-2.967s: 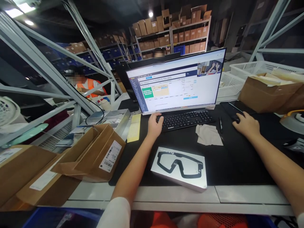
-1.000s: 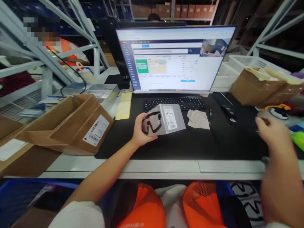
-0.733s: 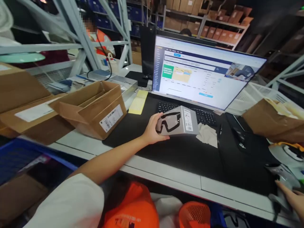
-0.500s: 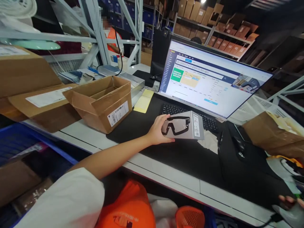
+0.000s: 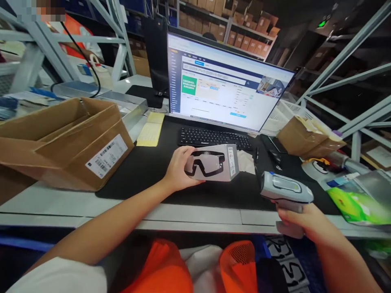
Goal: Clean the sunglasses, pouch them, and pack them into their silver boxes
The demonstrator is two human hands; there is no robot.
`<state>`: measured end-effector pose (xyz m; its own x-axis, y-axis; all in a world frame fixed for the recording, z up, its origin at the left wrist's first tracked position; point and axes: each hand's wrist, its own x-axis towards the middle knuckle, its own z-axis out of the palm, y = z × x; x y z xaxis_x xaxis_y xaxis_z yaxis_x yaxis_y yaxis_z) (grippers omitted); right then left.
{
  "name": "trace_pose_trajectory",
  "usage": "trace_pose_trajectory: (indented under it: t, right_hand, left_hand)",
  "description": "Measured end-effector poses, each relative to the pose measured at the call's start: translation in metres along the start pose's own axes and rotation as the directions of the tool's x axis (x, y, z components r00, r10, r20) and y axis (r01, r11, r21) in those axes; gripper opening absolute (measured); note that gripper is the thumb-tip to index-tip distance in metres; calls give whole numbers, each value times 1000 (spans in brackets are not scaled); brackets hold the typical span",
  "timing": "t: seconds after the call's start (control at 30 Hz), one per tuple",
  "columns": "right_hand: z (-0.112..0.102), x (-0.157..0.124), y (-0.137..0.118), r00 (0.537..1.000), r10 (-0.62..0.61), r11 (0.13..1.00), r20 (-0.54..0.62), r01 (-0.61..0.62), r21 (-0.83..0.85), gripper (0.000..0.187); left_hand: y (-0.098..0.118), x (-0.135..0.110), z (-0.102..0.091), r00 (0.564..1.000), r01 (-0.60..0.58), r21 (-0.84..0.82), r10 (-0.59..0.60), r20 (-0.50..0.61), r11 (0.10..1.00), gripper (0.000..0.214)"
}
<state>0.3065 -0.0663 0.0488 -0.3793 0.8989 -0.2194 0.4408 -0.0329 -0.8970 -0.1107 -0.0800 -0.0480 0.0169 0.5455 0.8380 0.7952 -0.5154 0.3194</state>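
Note:
My left hand (image 5: pixel 176 170) grips the left end of a grey box printed with black goggles (image 5: pixel 212 162) and holds it tipped up on its edge above the black desk mat (image 5: pixel 146 171). A barcode label shows on the box's right end. My right hand (image 5: pixel 301 221) is closed round the handle of a grey handheld scanner (image 5: pixel 284 192), raised near the desk's front edge, its head turned toward the box. Behind the box lie a black keyboard (image 5: pixel 214 137) and a lit monitor (image 5: pixel 226 83).
An open cardboard box with a shipping label (image 5: pixel 70 140) sits at the left. Yellow label sheets (image 5: pixel 150 129) lie by the keyboard. A beige cloth (image 5: pixel 246 162), a brown carton (image 5: pixel 305 136), a white basket (image 5: pixel 281 116) and a green packet (image 5: pixel 354 201) are at the right. A person in orange stands behind the shelving (image 5: pixel 76 28).
My left hand left the keyboard, picked up the goggles box and stood it on edge. My right hand left the mouse, reached to the right and came back holding the scanner.

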Motion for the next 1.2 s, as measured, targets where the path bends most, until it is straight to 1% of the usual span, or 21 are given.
trace_pose_trajectory:
  t: [0.07, 0.1, 0.13, 0.17, 0.2, 0.23, 0.27, 0.33, 0.43, 0.5, 0.53, 0.6, 0.63, 0.67, 0.7, 0.8, 0.87, 0.93, 1.0, 1.1, 1.2]
  right_hand:
    - [-18, 15, 11, 1000, -7, 1000, -21, 7, -25, 43]
    - [-32, 27, 20, 996, 6, 999, -88, -10, -38, 45]
    - [-50, 40, 32, 978, 29, 998, -207, -39, -42, 46]
    - [-69, 56, 45, 935, 73, 993, -346, -100, -61, 49]
    - [-89, 71, 60, 873, 126, 977, -470, -191, -92, 51]
    - [-109, 86, 77, 817, 160, 951, -554, -279, -135, 50]
    - [-129, 98, 95, 777, 181, 911, -603, -364, -195, 48]
    - [-164, 114, 129, 728, 126, 794, -674, -481, -371, 48]
    - [-194, 116, 164, 678, 92, 615, -729, -615, -494, 68]
    - [-195, 114, 168, 622, 26, 515, -782, -679, -523, 83]
    - [-190, 116, 163, 595, -51, 481, -802, -689, -542, 87]
    - [-172, 133, 144, 596, -235, 455, -768, -631, -628, 84]
    - [-162, 149, 133, 648, -291, 455, -704, -553, -697, 78]
    - [-151, 168, 121, 719, -319, 462, -617, -450, -764, 71]
    - [-142, 191, 110, 769, -327, 478, -549, -367, -798, 64]
    - [-125, 257, 91, 805, -311, 513, -505, -305, -802, 57]
    - [-122, 287, 90, 814, -296, 533, -500, -294, -793, 58]
    - [-123, 300, 95, 819, -295, 545, -492, -278, -791, 60]
    - [-125, 301, 104, 809, -310, 550, -499, -276, -788, 62]
    - [-129, 296, 118, 787, -319, 542, -528, -305, -783, 66]
    - [-131, 295, 127, 789, -289, 528, -542, -341, -778, 68]
  left_hand:
    - [4, 3, -6, 1000, 10, 32, -11, 24, 999, 111]
    - [6, 6, -11, 997, 42, 59, -46, 64, 997, 111]
    - [9, 9, -17, 988, 89, 91, -99, 117, 992, 110]
    - [13, 12, -23, 970, 144, 124, -165, 179, 982, 110]
    - [16, 15, -30, 942, 199, 155, -233, 242, 968, 111]
    - [19, 19, -36, 907, 249, 182, -295, 301, 951, 113]
    - [21, 22, -42, 869, 288, 205, -345, 354, 935, 115]
    - [24, 28, -51, 804, 341, 233, -411, 429, 911, 118]
    - [23, 33, -57, 749, 393, 253, -467, 470, 884, 115]
    - [20, 34, -56, 729, 414, 258, -487, 481, 873, 109]
    - [19, 34, -55, 723, 411, 259, -485, 492, 874, 104]
    - [15, 33, -51, 714, 380, 260, -460, 528, 888, 88]
    - [13, 33, -50, 710, 361, 262, -446, 545, 895, 79]
    - [11, 32, -49, 706, 346, 262, -433, 560, 901, 73]
    - [9, 31, -49, 702, 336, 259, -424, 573, 906, 69]
    - [0, 31, -52, 692, 356, 212, -410, 595, 910, 66]
    - [-7, 30, -54, 703, 422, 143, -423, 572, 895, 63]
    - [-16, 29, -53, 729, 528, 64, -491, 477, 847, 61]
    - [-24, 27, -47, 730, 625, -16, -576, 368, 781, 60]
    - [-34, 21, -32, 652, 754, -177, -686, 323, 632, 58]
    - [-36, 16, -19, 563, 800, -426, -774, 289, 423, 57]
